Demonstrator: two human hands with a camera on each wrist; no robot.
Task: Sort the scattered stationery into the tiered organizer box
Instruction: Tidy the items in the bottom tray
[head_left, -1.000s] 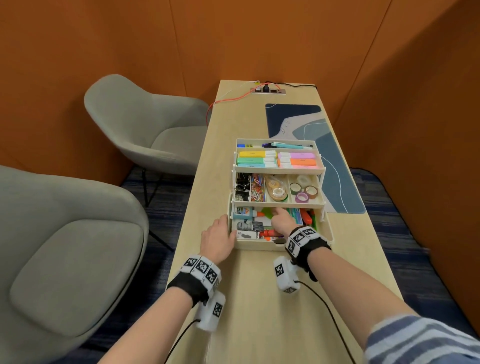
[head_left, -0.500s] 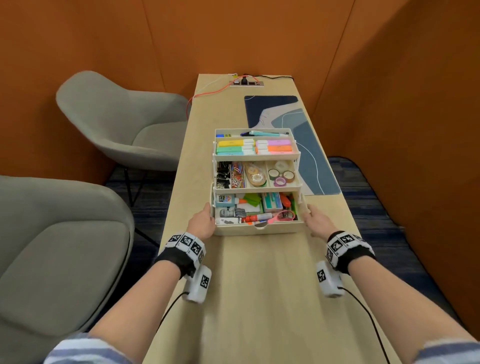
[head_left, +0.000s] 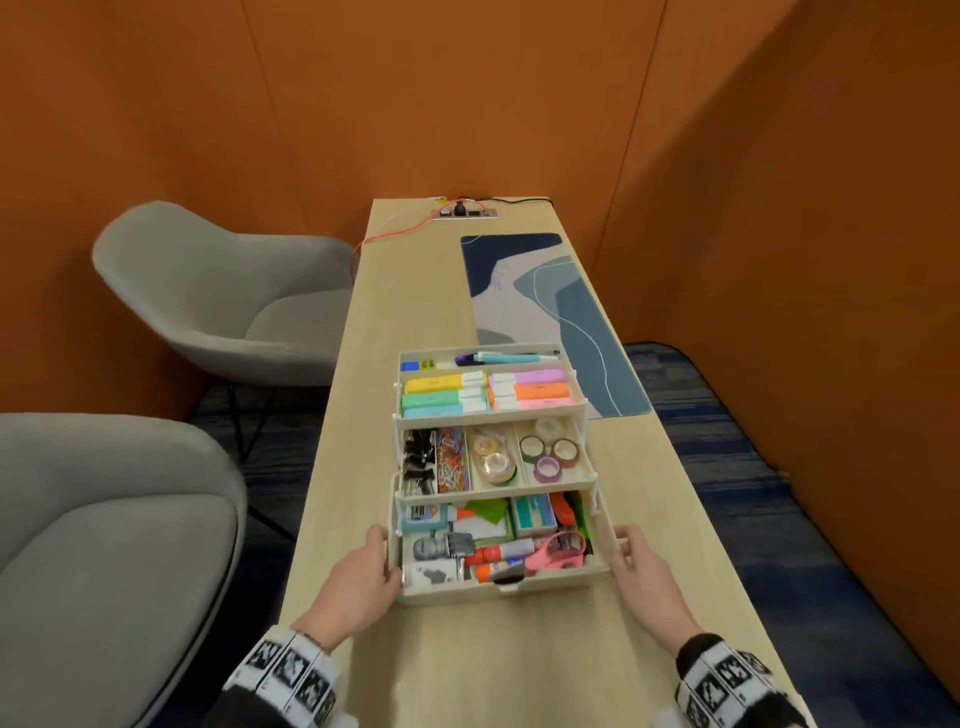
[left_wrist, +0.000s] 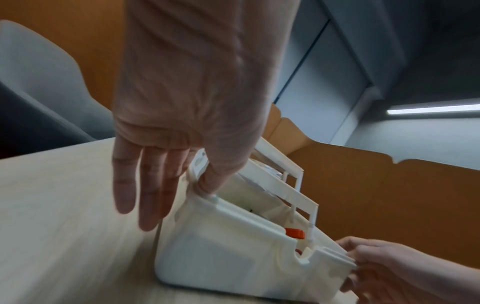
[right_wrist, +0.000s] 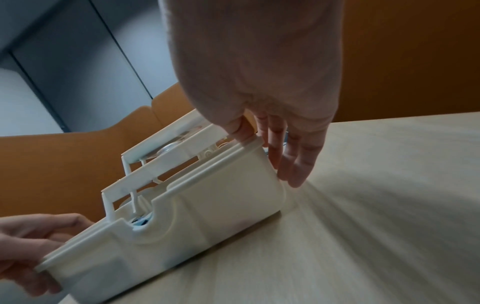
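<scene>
Two grey chairs (head_left: 218, 291) stand left of the long table (head_left: 519, 660), against orange walls. The left hand (head_left: 363, 577) holds the organizer's (head_left: 498, 590) left end, thumb on the rim and fingers (left_wrist: 148, 185) straight down the side wall. The organizer sits at the table's near middle, its three tiers fanned open: highlighters (head_left: 447, 397) on top; clips (head_left: 418, 462) and tape rolls (head_left: 548, 452) in the middle; glue (head_left: 431, 514), pink scissors (head_left: 556, 553) and more at the bottom. Any label writing is too blurred to read. The right hand (head_left: 644, 577) holds the right end the same way, fingers (right_wrist: 296, 156) extended. A blue desk mat (head_left: 561, 322) lies beyond to the right, a power strip (head_left: 465, 212) with a red cable at the far edge.
</scene>
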